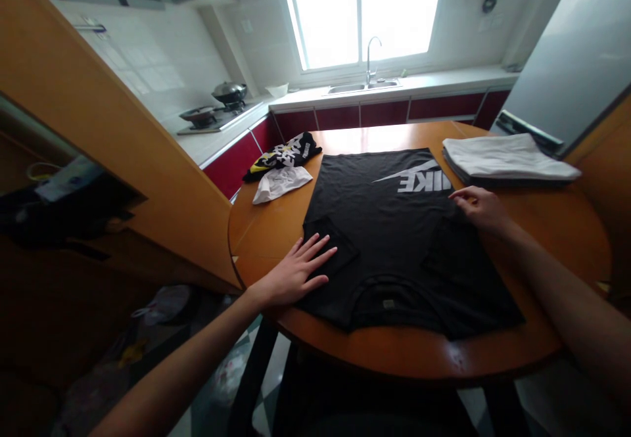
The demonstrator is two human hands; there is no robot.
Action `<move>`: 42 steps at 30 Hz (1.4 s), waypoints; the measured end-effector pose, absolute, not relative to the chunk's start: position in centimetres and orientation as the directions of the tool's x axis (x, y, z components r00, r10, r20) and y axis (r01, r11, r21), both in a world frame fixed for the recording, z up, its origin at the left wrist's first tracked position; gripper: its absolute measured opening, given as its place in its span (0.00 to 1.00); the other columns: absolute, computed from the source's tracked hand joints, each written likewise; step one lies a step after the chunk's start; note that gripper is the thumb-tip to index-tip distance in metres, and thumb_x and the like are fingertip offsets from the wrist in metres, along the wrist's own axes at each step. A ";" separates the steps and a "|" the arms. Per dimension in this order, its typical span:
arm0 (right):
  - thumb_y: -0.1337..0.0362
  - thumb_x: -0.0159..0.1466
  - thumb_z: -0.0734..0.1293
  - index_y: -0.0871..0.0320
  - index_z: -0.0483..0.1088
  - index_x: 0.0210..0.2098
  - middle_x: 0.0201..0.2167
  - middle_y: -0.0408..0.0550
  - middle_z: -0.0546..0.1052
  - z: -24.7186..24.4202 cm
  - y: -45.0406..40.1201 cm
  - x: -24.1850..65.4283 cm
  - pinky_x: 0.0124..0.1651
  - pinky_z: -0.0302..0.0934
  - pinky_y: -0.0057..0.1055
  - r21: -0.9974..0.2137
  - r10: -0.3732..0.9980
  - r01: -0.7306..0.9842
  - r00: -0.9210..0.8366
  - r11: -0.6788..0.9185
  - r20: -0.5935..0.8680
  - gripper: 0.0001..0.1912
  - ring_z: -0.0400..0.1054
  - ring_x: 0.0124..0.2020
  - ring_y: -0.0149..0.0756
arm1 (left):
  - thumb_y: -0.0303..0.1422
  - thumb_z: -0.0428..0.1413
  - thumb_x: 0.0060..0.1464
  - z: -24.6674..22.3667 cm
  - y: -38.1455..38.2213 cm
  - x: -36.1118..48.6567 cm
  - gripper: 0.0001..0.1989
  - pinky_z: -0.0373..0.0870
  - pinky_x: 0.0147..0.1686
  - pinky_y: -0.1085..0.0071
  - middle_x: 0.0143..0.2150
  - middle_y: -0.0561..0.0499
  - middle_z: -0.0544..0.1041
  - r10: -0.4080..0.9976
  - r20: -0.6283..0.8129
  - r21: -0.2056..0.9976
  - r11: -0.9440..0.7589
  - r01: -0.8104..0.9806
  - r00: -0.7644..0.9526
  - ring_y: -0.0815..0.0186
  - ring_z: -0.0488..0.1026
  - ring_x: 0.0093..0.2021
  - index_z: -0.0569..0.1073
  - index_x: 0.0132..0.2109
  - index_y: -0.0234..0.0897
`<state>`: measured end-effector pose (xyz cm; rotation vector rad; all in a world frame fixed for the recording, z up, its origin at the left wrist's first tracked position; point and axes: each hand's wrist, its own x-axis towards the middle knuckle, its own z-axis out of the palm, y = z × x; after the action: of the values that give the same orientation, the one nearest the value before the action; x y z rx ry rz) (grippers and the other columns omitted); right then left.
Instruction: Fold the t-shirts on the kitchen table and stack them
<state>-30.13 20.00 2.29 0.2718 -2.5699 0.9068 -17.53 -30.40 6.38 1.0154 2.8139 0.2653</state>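
Observation:
A black T-shirt (379, 227) lies spread on the wooden table, its neckline toward me and its white NIKE print at the far right. My left hand (296, 271) rests flat with fingers spread on the left sleeve, which lies folded inward over the body. At the right side of the T-shirt, near the print, my right hand (478, 208) has its fingers curled together, pinching the black cloth. Part of that side edge is hidden beneath the hand.
The round wooden table (532, 240) carries a folded stack of white and dark clothes (510, 154) at the back right. A crumpled black-and-yellow garment (290, 151) and a white cloth (280, 182) lie at the back left. Beyond stand a sink (365, 87) and a stove (221, 118).

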 end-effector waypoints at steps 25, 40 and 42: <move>0.62 0.60 0.64 0.57 0.77 0.35 0.34 0.50 0.78 2.6 19.4 -30.5 0.46 0.64 0.39 -0.586 -0.021 -0.336 -0.878 0.737 0.478 0.10 0.70 0.38 0.41 | 0.51 0.50 0.66 5.9 -32.0 -17.7 0.35 0.42 0.70 0.43 0.77 0.52 0.41 0.695 -0.087 0.112 0.719 0.686 -0.714 0.48 0.39 0.75 0.46 0.74 0.55; 0.65 0.70 0.61 0.54 0.75 0.55 0.60 0.53 0.73 5.3 16.2 -21.9 0.66 0.57 0.46 -0.504 -0.535 -0.631 -0.773 0.590 0.342 0.17 0.63 0.64 0.43 | 0.44 0.46 0.69 5.3 -30.6 -21.1 0.29 0.53 0.68 0.45 0.75 0.54 0.51 0.748 0.137 0.129 0.637 0.760 -0.650 0.51 0.48 0.74 0.52 0.73 0.52; 0.59 0.70 0.63 0.53 0.67 0.64 0.68 0.54 0.64 4.6 15.5 -20.9 0.70 0.47 0.53 -0.444 -0.574 -0.603 -0.790 0.663 0.215 0.23 0.50 0.72 0.48 | 0.45 0.48 0.68 4.5 -29.9 -21.3 0.28 0.53 0.68 0.44 0.75 0.54 0.51 0.755 0.114 0.108 0.636 0.764 -0.645 0.51 0.49 0.74 0.54 0.72 0.53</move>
<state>-20.94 15.52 4.56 0.9962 -2.8132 0.7828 -21.32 -29.88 4.54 1.3447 2.8943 0.2349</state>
